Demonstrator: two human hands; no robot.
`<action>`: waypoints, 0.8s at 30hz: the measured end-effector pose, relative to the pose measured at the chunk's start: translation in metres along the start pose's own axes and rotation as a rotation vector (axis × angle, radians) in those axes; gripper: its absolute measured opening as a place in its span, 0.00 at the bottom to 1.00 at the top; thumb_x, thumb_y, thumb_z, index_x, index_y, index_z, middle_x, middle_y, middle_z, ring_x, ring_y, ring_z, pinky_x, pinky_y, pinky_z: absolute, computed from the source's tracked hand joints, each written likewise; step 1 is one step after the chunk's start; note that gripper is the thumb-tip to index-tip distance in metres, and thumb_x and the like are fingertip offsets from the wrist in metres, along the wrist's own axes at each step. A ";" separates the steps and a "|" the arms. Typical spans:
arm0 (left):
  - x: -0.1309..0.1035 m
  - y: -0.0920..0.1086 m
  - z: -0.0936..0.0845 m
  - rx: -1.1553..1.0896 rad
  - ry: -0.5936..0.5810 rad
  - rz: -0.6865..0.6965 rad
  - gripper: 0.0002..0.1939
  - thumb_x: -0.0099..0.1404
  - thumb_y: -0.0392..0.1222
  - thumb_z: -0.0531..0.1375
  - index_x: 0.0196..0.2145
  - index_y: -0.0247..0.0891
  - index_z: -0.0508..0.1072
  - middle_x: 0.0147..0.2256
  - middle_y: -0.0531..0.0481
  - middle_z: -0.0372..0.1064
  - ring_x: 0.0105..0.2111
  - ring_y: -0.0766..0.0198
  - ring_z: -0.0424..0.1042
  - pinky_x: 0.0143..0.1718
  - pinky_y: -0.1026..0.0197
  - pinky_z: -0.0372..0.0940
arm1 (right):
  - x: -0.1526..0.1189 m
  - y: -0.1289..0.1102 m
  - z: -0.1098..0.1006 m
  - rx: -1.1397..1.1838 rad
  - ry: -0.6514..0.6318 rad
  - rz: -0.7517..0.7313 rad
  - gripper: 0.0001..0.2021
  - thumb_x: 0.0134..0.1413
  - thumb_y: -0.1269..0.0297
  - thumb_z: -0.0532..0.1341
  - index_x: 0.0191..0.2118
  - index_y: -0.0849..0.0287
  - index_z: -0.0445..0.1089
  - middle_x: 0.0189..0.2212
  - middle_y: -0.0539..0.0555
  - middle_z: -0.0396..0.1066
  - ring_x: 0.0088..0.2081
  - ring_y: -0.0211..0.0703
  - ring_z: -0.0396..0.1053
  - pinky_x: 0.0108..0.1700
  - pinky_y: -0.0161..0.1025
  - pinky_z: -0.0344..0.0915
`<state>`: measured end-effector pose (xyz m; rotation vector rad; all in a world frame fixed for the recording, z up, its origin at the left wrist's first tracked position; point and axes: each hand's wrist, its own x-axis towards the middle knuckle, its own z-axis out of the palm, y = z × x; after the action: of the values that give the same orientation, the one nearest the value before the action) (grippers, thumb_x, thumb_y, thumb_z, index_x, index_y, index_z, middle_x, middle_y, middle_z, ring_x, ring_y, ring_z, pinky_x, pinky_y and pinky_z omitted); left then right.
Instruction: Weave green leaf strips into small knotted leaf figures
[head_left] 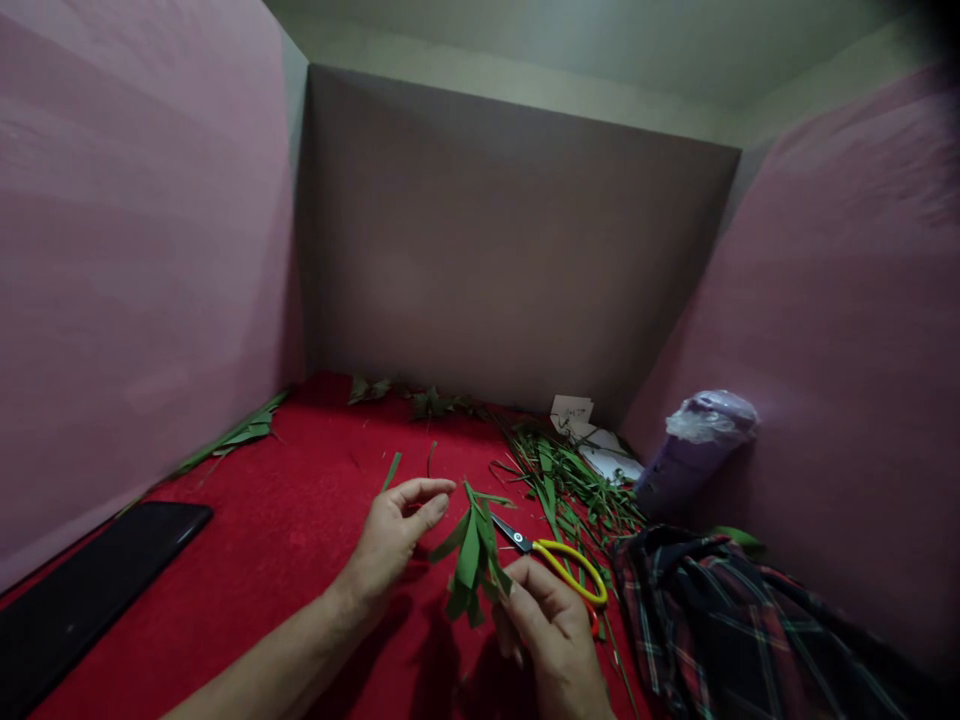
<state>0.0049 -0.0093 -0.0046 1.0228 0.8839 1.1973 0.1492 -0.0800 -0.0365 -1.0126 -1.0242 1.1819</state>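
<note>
My right hand (551, 630) pinches a green leaf piece (469, 555) made of folded or bunched leaf strips, held up above the red cloth. Just left of its pointed top is my left hand (401, 525), thumb and forefinger brought together. Whether anything thin sits between those fingertips I cannot make out; a small gap parts them from the leaf piece. Behind my right hand lie scissors with yellow handles (574, 570), their dark blades pointing to the upper left and partly hidden by the leaves.
A heap of cut green leaf strips (577, 490) lies on the red cloth (315, 560). White papers (607, 455), a plastic-wrapped purple object (697, 445) and plaid fabric (735, 620) are at right. A black phone-like slab (105, 590) lies left. Pink walls (150, 250) enclose both sides.
</note>
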 end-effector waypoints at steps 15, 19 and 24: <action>-0.005 -0.006 0.000 -0.022 -0.185 -0.133 0.10 0.52 0.44 0.64 0.26 0.33 0.72 0.22 0.51 0.69 0.21 0.69 0.65 0.25 0.65 0.60 | -0.005 0.012 0.003 -0.509 0.074 -0.352 0.16 0.52 0.60 0.57 0.17 0.60 0.64 0.15 0.47 0.55 0.19 0.33 0.52 0.21 0.31 0.50; -0.009 -0.002 0.004 -0.012 -0.231 -0.163 0.10 0.53 0.44 0.64 0.25 0.32 0.72 0.22 0.52 0.68 0.21 0.70 0.65 0.25 0.67 0.59 | -0.002 0.004 0.002 -0.269 0.063 -0.196 0.13 0.50 0.55 0.59 0.31 0.61 0.70 0.24 0.51 0.67 0.25 0.37 0.63 0.27 0.32 0.61; -0.016 -0.010 0.010 0.020 -0.336 -0.230 0.11 0.51 0.44 0.65 0.25 0.32 0.73 0.21 0.53 0.68 0.20 0.71 0.64 0.24 0.68 0.58 | 0.005 -0.005 -0.001 -0.023 0.096 -0.076 0.17 0.41 0.56 0.67 0.37 0.58 0.68 0.27 0.51 0.70 0.28 0.40 0.67 0.30 0.35 0.65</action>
<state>0.0147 -0.0273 -0.0109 1.0687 0.7254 0.7958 0.1514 -0.0758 -0.0315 -1.0298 -0.9941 1.0518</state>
